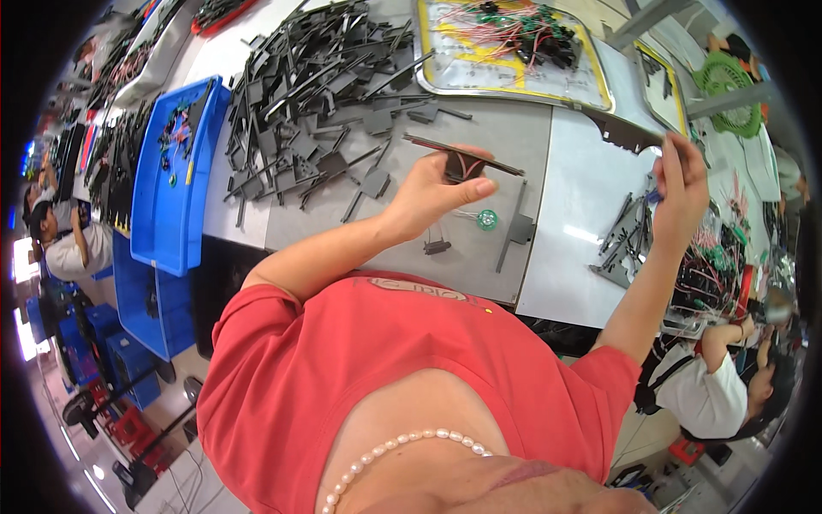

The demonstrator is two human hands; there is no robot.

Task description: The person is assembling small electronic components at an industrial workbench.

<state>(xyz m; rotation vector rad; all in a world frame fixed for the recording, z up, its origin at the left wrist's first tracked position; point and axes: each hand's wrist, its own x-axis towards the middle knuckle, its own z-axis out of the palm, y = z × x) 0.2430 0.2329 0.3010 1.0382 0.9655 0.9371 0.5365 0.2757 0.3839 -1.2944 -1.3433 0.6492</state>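
Much is bent by the lens at the rim, and the far corners of the table (479,248) are lost in blur. The lower part of the view is filled by a red shirt (385,368), so the near table edge is hidden. The small wired piece under the left hand (437,193) is partly covered by the thumb, and its shape cannot be made out fully.

A thin dark strip (467,156) is held just above the table, right of the big pile of black parts (317,94). It is pinched in the left hand, fingers curled shut around it and the reddish wires beneath, with both ends of the strip sticking out past the hand.

Farther right of the pile, a dark bracket (623,130) is gripped by the right hand (681,184), raised well clear of the table; the fingers are closed on one end, and whether something small and blue is also pinched there cannot be told.

Between the two hands, a green disc (487,219) and a flat T-shaped part (516,230) are seen lying on the table. Beyond the pile's right side, a tray (514,86) of wired green pieces is seen; to the pile's left, a blue bin (184,171).
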